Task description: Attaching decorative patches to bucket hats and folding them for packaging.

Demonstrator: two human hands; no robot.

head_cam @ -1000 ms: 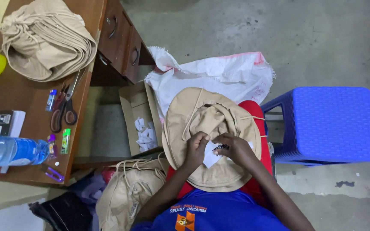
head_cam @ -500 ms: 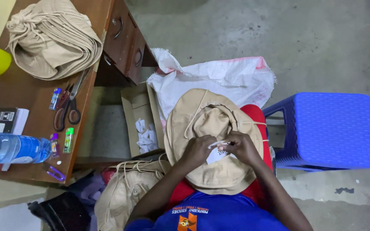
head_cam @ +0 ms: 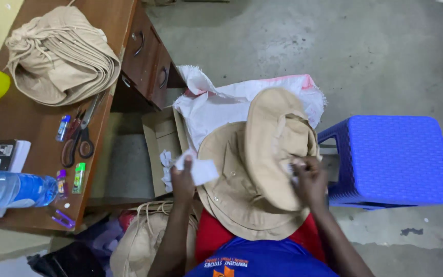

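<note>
Hat [head_cam: 255,179] on lap, brim folded up. Right hand [head_cam: 308,179] pinches hat at its right edge. Left hand [head_cam: 183,179] grips paper [head_cam: 201,171] over the box [head_cam: 162,149] rim. Hands apart. Desk [head_cam: 32,169] edge left, stool [head_cam: 390,159] tight right; bare floor ahead.

Single head view, steep downward, close over lap.

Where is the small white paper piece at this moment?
In the head view, the white paper piece is in the left hand, left of the beige hat, above the open cardboard box.
</note>
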